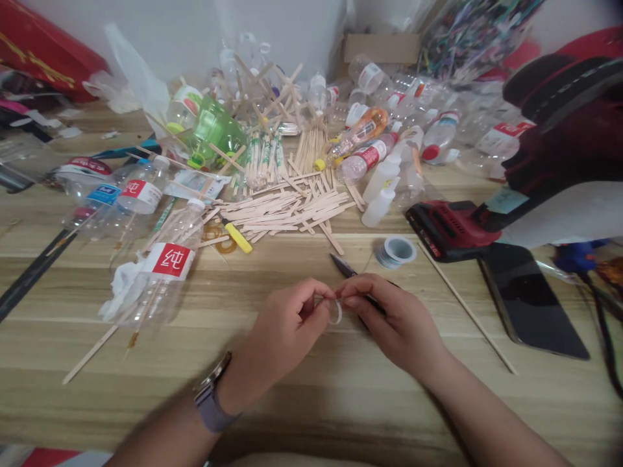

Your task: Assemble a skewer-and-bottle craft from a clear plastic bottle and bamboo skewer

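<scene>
In front of me a small white ring (337, 312) hangs at the fingertips of both hands. My left hand (287, 321), with a watch on its wrist, is closed in a pinch at the ring's left side. Thumb and forefinger of my right hand (396, 318) pinch together at its upper right; a thin strand there is too fine to make out. Partly under my right hand lies a dark pointed tool (342, 264), its handles mostly hidden. A spool of thin grey wire (396, 251) stands just beyond it.
Flat wooden sticks (292, 211) lie piled behind my hands, with a yellow-handled screwdriver (237, 236) beside them. At left is a clear bottle (172, 266). To the right are a thin stick (467, 308), a phone (533, 301) and a red power tool (452, 227). Several bottles crowd the back.
</scene>
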`<action>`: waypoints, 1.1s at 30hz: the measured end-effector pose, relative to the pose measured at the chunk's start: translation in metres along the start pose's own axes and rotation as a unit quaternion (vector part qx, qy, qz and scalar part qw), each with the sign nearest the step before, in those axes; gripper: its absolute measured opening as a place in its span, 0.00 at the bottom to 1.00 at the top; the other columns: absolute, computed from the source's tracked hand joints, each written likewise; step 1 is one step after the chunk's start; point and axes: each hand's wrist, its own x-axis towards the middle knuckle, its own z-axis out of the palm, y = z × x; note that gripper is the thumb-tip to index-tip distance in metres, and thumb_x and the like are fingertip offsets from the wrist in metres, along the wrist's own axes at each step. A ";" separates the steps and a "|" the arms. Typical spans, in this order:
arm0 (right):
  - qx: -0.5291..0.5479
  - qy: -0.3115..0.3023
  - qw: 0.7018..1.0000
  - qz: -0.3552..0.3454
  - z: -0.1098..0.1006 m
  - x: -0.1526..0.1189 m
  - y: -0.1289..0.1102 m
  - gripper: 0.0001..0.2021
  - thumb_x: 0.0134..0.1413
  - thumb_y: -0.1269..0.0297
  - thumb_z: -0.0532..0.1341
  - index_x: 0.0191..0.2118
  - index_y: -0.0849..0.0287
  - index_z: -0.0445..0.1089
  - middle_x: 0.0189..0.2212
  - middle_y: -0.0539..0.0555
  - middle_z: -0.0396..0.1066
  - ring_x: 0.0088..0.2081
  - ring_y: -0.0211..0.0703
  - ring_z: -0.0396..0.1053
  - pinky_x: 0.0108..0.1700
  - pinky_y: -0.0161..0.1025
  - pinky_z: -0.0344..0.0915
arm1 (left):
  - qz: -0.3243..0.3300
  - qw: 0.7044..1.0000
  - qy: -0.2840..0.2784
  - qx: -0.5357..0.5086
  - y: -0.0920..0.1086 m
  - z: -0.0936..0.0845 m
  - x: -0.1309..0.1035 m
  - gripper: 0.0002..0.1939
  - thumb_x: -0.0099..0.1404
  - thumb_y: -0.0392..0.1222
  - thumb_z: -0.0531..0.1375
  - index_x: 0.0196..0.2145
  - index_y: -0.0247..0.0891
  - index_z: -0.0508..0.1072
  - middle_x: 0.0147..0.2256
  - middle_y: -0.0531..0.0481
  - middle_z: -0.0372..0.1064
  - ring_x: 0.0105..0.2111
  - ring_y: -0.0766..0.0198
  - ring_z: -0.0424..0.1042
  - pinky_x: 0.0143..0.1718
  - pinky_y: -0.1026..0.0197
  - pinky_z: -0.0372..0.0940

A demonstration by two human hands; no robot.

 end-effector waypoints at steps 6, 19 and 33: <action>0.083 -0.006 0.995 0.047 0.001 0.000 -0.001 0.06 0.61 0.68 0.54 0.33 0.56 0.67 0.23 0.48 0.70 0.24 0.37 0.68 0.26 0.33 0.63 | 0.055 0.997 -0.002 0.048 0.000 0.001 -0.002 0.10 0.67 0.41 0.54 0.39 0.41 0.75 0.24 0.55 0.67 0.22 0.68 0.61 0.27 0.65 0.54; 0.059 0.007 0.998 -0.030 0.003 -0.002 -0.002 0.08 0.57 0.73 0.56 0.33 0.54 0.71 0.25 0.48 0.75 0.23 0.36 0.70 0.25 0.31 0.64 | -0.046 0.994 -0.050 -0.083 -0.004 0.002 0.002 0.12 0.62 0.48 0.60 0.39 0.39 0.75 0.20 0.60 0.56 0.21 0.70 0.55 0.23 0.66 0.50; 0.318 -0.041 0.935 0.153 0.005 -0.002 -0.003 0.08 0.52 0.62 0.65 0.34 0.56 0.65 0.20 0.45 0.70 0.20 0.34 0.66 0.23 0.31 0.62 | -0.086 0.964 -0.128 -0.216 -0.005 -0.003 0.005 0.09 0.59 0.45 0.62 0.30 0.36 0.73 0.22 0.56 0.63 0.22 0.70 0.56 0.24 0.66 0.51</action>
